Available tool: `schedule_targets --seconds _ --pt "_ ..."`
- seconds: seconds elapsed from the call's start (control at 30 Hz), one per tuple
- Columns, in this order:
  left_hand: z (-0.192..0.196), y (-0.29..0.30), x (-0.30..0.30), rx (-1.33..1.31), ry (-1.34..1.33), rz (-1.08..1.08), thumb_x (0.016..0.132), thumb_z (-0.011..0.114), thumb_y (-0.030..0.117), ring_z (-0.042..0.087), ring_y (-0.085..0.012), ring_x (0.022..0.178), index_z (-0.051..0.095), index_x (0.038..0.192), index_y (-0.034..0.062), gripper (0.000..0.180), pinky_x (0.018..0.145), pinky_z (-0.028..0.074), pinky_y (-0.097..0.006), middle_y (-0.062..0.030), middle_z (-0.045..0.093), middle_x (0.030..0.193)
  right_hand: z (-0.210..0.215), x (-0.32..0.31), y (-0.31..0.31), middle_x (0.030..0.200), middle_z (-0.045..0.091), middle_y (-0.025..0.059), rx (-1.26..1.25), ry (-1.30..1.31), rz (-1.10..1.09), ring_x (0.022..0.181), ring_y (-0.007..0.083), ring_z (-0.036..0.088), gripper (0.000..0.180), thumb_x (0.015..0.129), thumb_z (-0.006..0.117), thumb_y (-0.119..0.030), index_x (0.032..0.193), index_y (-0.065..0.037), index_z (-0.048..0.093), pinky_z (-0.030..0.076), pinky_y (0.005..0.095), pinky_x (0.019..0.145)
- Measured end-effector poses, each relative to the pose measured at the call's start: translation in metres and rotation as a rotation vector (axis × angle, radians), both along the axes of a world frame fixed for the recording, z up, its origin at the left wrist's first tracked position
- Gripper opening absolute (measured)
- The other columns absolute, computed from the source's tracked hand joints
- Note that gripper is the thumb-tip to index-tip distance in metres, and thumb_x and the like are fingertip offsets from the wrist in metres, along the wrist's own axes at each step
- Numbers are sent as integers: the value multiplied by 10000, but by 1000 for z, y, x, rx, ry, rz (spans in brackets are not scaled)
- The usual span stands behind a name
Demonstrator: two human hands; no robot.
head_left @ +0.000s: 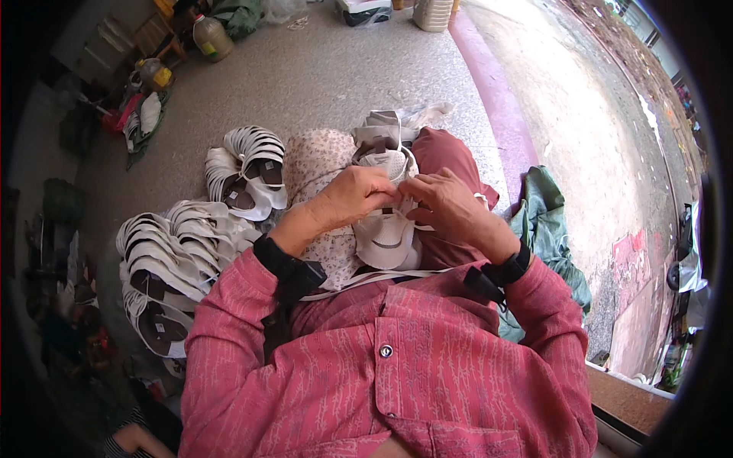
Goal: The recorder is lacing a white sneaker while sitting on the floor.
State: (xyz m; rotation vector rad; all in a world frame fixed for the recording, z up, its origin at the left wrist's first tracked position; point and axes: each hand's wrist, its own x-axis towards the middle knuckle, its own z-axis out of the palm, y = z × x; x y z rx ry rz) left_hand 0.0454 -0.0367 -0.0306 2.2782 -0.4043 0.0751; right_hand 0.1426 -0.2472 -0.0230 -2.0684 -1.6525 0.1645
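Note:
A white shoe upper (385,246) lies in my lap between my knees, its rounded heel end toward me and a grey tongue (382,120) at its far end. My left hand (353,195) is closed in a pinch over the middle of the upper. From the other side my right hand (452,204) meets it, thumb and forefinger pinched together. A thin white lace shows beside the right fingers; the fingertips and what lies exactly between them are partly hidden.
White shoe uppers stand nested in a stack (248,168) and a larger pile (164,259) at my left. Green cloth (542,221) lies at my right. Farther off are a plastic jug (212,38), a container (433,14) and a purple floor strip (489,76).

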Motion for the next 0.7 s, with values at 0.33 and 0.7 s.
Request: schedule_targets --seconds 0.33,0.7 --pt "-6 -9 6 112 35 42 801 666 208 643 -285 837 727 910 124 150 737 506 -366 -78 654 868 -13 9 3 882 562 53 78 -184 113 893 234 570 265 753 704 -214 955 -97 579 376 370 833" --pt "-10 13 3 -168 -223 122 831 701 109 661 -165 735 722 919 67 99 641 513 -296 -56 679 809 -5 13 5 907 525 51 94 -154 136 886 224 534 206 788 689 -205 936 -97 595 374 354 815"
